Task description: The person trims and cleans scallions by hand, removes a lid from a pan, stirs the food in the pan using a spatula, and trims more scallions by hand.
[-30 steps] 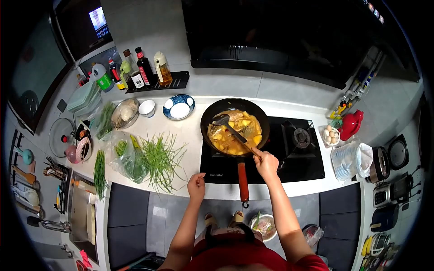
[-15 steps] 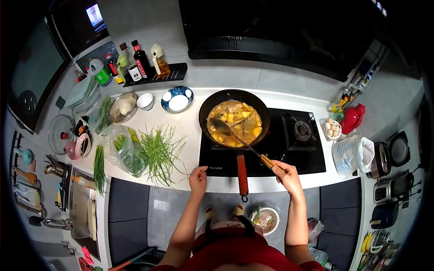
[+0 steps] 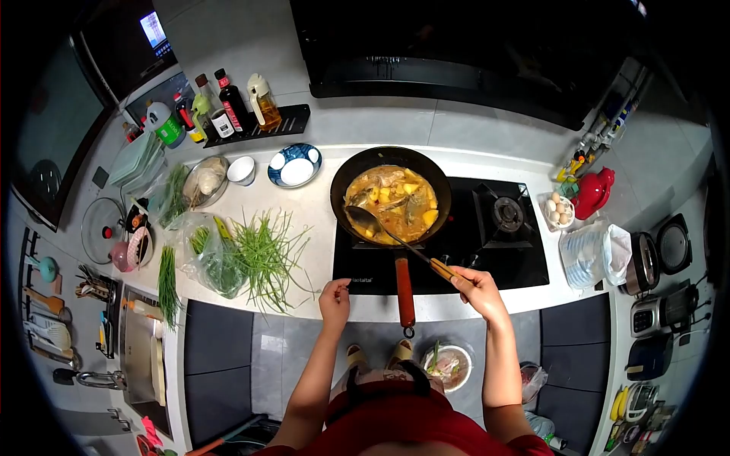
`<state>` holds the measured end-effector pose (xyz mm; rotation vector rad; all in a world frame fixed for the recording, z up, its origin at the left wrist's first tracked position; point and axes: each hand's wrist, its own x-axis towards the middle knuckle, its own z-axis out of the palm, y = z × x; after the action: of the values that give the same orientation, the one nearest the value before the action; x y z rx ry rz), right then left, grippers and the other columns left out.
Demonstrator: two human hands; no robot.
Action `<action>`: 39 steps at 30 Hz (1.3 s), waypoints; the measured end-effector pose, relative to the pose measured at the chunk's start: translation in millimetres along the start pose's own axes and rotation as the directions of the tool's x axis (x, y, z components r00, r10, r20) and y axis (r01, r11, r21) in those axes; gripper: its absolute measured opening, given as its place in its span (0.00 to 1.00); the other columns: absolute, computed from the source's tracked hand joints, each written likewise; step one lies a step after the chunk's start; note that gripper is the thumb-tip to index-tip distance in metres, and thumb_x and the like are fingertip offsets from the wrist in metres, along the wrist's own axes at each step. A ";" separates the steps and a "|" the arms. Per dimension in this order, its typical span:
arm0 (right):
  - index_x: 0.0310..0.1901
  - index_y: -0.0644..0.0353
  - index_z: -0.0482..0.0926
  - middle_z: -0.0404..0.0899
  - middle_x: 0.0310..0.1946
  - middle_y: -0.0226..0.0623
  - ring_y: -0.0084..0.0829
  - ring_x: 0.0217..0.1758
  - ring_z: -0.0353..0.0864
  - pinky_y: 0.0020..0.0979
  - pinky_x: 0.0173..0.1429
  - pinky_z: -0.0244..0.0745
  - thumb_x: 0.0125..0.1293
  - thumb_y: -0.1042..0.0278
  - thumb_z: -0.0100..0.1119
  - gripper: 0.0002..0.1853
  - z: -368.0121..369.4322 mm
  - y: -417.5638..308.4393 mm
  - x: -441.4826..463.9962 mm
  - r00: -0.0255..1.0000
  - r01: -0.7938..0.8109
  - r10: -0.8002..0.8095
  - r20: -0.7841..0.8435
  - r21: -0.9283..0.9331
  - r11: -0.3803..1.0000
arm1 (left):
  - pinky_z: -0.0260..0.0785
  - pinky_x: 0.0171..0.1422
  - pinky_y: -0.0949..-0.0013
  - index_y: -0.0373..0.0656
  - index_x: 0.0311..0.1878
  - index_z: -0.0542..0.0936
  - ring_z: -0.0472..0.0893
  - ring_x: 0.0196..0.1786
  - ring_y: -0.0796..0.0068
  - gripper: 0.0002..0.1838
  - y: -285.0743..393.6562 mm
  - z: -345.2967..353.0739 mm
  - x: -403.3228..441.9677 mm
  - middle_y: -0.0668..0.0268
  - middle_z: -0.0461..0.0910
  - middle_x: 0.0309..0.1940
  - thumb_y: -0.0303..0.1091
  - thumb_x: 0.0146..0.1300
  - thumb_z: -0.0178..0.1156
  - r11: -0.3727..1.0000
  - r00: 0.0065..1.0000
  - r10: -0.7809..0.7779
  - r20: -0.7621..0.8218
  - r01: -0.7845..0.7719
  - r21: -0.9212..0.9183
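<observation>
My right hand (image 3: 480, 292) is closed round the wooden handle of a spatula (image 3: 443, 268). Its dark, rounded head rests in the stew (image 3: 397, 199), near the left side of the wok (image 3: 439, 171). Yellow chunks and darker pieces lie in the brown sauce. The wok sits on the left side of the black stove (image 3: 487, 262), its red-brown handle pointing toward me. My left hand (image 3: 334, 302) is loosely curled at the counter's front edge, left of the wok handle, with nothing visible in it. Just to its left lie loose green chives (image 3: 266, 254).
A plastic bag of greens (image 3: 217, 266), a blue-patterned plate (image 3: 295, 166) and a white bowl (image 3: 242, 171) stand on the left counter. Bottles line a black shelf (image 3: 293, 121). Eggs (image 3: 560, 211) sit right of the stove. A basin (image 3: 449, 368) is on the floor by my feet.
The spatula's head has shifted slightly left and toward me in the wok, and my right hand has moved a little left with it. My left hand stays in place.
</observation>
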<state>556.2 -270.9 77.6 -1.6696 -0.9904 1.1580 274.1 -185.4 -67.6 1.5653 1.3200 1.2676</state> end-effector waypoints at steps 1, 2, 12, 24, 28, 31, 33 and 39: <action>0.50 0.63 0.76 0.69 0.17 0.21 0.13 0.17 0.62 0.19 0.22 0.57 0.61 0.68 0.57 0.16 0.3 1.4 0.0 1.000 0.010 -0.010 -0.010 -0.004 1.000 | 0.65 0.30 0.79 0.40 0.39 0.79 0.73 0.28 0.81 0.09 -0.3 -0.2 0.3 0.67 0.75 0.29 0.19 0.58 0.53 1.000 1.000 -0.003 0.002 0.003 0.009; 0.50 0.63 0.77 0.69 0.17 0.21 0.13 0.17 0.62 0.19 0.22 0.57 0.61 0.68 0.58 0.16 0.8 3.2 -0.8 1.000 0.020 -0.021 -0.019 -0.007 1.000 | 0.65 0.31 0.80 0.41 0.39 0.79 0.74 0.29 0.82 0.09 -0.6 -0.5 0.8 0.68 0.77 0.30 0.20 0.58 0.52 1.000 1.000 -0.005 0.004 0.005 0.019; 0.50 0.64 0.76 0.69 0.17 0.21 0.12 0.18 0.61 0.18 0.22 0.56 0.61 0.68 0.58 0.17 -2.0 10.6 -2.4 1.000 -0.006 0.006 -0.010 0.024 1.000 | 0.65 0.32 0.80 0.41 0.39 0.79 0.75 0.31 0.83 0.09 -3.8 -2.3 -0.6 0.69 0.79 0.32 0.21 0.59 0.52 0.998 0.999 -0.042 0.016 0.042 0.045; 0.51 0.66 0.75 0.73 0.21 0.23 0.14 0.18 0.63 0.17 0.23 0.58 0.61 0.69 0.57 0.17 -4.5 4.9 -4.3 0.999 -0.031 0.028 0.024 0.135 0.990 | 0.65 0.31 0.80 0.41 0.39 0.79 0.75 0.30 0.82 0.09 -4.8 -3.3 0.5 0.68 0.79 0.32 0.20 0.58 0.51 0.998 0.999 -0.021 0.024 0.020 0.054; 0.51 0.66 0.75 0.72 0.20 0.23 0.14 0.18 0.63 0.17 0.22 0.58 0.61 0.69 0.57 0.17 -2.8 6.8 -5.8 0.999 -0.034 0.032 0.018 0.133 0.990 | 0.65 0.30 0.79 0.41 0.39 0.79 0.74 0.28 0.80 0.10 -0.9 -1.0 0.7 0.67 0.75 0.28 0.19 0.58 0.52 0.999 1.000 -0.028 0.011 0.028 0.019; 0.51 0.66 0.75 0.72 0.20 0.23 0.13 0.18 0.63 0.17 0.22 0.58 0.61 0.69 0.57 0.17 -1.8 8.5 -6.5 1.000 -0.029 0.028 0.011 0.115 0.993 | 0.65 0.30 0.80 0.41 0.39 0.79 0.74 0.29 0.81 0.10 -0.2 -1.1 0.0 0.67 0.75 0.29 0.19 0.58 0.52 0.999 0.999 -0.032 0.011 0.032 0.011; 0.51 0.66 0.75 0.71 0.19 0.22 0.13 0.18 0.62 0.17 0.22 0.57 0.61 0.69 0.57 0.17 -2.4 10.2 -6.1 1.000 -0.025 0.023 0.019 0.111 0.994 | 0.65 0.30 0.80 0.41 0.39 0.79 0.74 0.29 0.81 0.10 -0.9 -0.4 0.0 0.67 0.75 0.29 0.19 0.58 0.52 1.000 1.000 -0.026 0.009 0.026 0.008; 0.50 0.66 0.76 0.73 0.23 0.24 0.13 0.18 0.63 0.16 0.21 0.57 0.61 0.71 0.57 0.16 1.6 10.0 -8.4 1.000 -0.025 0.025 0.008 0.097 0.995 | 0.64 0.29 0.80 0.41 0.38 0.80 0.73 0.27 0.81 0.10 -4.3 0.4 -0.3 0.68 0.74 0.28 0.19 0.57 0.53 1.000 1.000 -0.013 0.005 0.013 0.003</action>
<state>553.8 -281.5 70.3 -1.6059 -0.9051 1.2095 273.3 -184.7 -71.7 1.5579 1.3273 1.2536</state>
